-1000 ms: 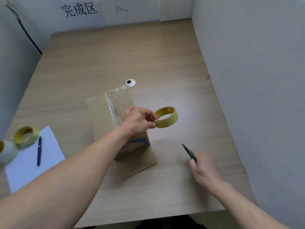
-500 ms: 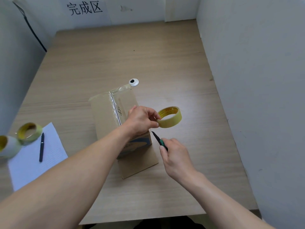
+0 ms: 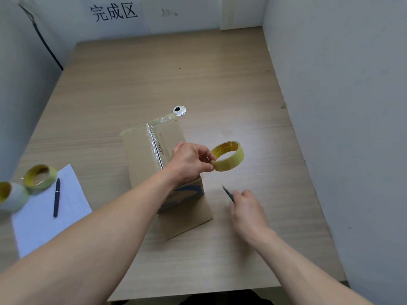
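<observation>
Curled round a thin green-handled cutter (image 3: 228, 193), my right hand (image 3: 247, 209) hovers low over the table (image 3: 242, 95), just right of the cardboard box (image 3: 143, 155), with the blade tip angled up toward the roll. My left hand (image 3: 190, 161) rests on the box top and pinches the yellow tape roll (image 3: 229, 157) between thumb and forefinger, holding it off the box's right edge, clear of the table.

I judge that the step in hand is cutting the tape free. To do it well, I should keep the roll pulled away so the strip stays taut, bring the blade in close to the box edge, and slice away from my left thumb (it sits right at the rim). I cannot make out the strip itself between roll and box.

Off to my left lie a sheet of paper (image 3: 44, 225) with a pen (image 3: 56, 197) on it and two other rolls (image 3: 40, 178). Blue print marks the box's near face, but I cannot read it; red lettering inside the roll's core is too small. Clear tape runs along the top seam. Beyond the box sits a round grommet (image 3: 179, 110), and the sign (image 3: 113, 12) on the far wall reads 完成区.
</observation>
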Tool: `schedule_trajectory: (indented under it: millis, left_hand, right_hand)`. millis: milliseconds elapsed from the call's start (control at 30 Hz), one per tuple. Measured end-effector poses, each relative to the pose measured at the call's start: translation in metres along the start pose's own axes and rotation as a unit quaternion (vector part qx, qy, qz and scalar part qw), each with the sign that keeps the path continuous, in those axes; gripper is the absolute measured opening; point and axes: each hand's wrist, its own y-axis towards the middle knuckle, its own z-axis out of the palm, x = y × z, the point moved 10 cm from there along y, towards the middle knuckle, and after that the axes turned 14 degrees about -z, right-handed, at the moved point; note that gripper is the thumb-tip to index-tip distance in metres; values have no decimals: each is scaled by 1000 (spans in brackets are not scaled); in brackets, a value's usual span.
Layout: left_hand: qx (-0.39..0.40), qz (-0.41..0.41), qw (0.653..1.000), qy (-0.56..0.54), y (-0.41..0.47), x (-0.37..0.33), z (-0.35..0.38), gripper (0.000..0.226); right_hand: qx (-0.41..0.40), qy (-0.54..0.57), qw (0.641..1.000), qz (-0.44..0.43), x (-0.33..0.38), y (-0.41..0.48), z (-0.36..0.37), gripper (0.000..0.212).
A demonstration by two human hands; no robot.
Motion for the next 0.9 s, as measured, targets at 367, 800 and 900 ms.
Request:
schedule_trajectory:
  millis: [367, 800, 900]
  left_hand:
    - [-9, 0, 1000, 9, 0, -2, 0, 15]
    - [3, 34, 998, 48, -4, 1, 3, 24]
    - [20, 84, 987, 134, -11, 0, 7, 38]
  right_hand:
    - [-247, 12, 962, -118, 16, -11, -83, 53]
    - [119, -22, 986, -117, 70, 86, -67, 30]
    - [179, 94, 978, -55, 62, 88, -47, 16]
